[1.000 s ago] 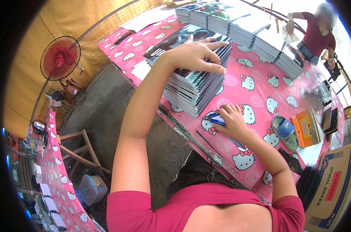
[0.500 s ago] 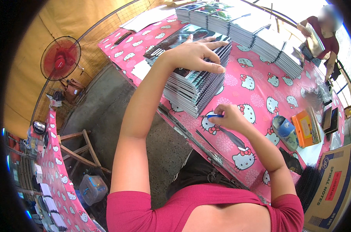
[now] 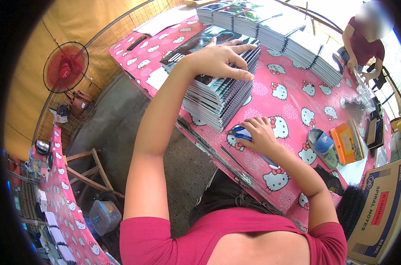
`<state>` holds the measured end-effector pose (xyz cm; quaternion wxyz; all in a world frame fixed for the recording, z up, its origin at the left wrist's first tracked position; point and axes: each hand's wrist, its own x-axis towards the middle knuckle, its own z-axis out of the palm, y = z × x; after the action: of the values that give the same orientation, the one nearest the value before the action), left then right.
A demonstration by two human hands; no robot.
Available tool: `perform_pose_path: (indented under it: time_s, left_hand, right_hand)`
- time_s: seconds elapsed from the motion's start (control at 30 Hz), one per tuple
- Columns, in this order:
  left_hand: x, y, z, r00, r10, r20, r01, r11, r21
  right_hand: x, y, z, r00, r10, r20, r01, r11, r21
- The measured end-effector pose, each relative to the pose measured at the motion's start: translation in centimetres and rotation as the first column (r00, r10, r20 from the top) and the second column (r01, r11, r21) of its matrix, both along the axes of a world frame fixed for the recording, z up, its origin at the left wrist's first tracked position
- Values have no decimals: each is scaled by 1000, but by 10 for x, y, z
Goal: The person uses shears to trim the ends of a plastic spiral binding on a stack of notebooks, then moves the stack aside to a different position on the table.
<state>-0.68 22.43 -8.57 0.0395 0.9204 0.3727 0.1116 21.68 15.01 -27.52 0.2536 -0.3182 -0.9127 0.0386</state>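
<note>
My left hand (image 3: 220, 59) rests palm down on top of a tall stack of spiral-bound notebooks (image 3: 218, 95) on a pink cartoon-cat tablecloth (image 3: 293, 106); the fingers are spread and curve over the top cover. My right hand (image 3: 258, 134) lies on the table just right of the stack's near corner, closed around a small blue-handled tool (image 3: 239, 131) whose dark tip points left toward the spiral bindings.
More notebook stacks (image 3: 275, 31) line the far edge. A blue roll (image 3: 323, 145), an orange box (image 3: 347, 143) and a cardboard carton (image 3: 379, 212) sit to the right. Another person (image 3: 364, 46) works at the far right. A red fan (image 3: 65, 66) stands left.
My right hand has shifted a little left toward the stack's corner with the blue tool. The left hand has stayed on the stack. The far person has leaned over.
</note>
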Motion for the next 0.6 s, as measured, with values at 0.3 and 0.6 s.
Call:
perform_pose_path:
  time_s: [0.3,0.6]
  left_hand:
    - [-2,-1,0,1000,2,11,-2,1000,-22]
    - [-3,0,0,1000,-4,4,4,1000,-14]
  right_hand:
    - [-16,15,52,990,-70,122,137,675,-725]
    - [-10,-8,33,990,-62,131,80,987,-141]
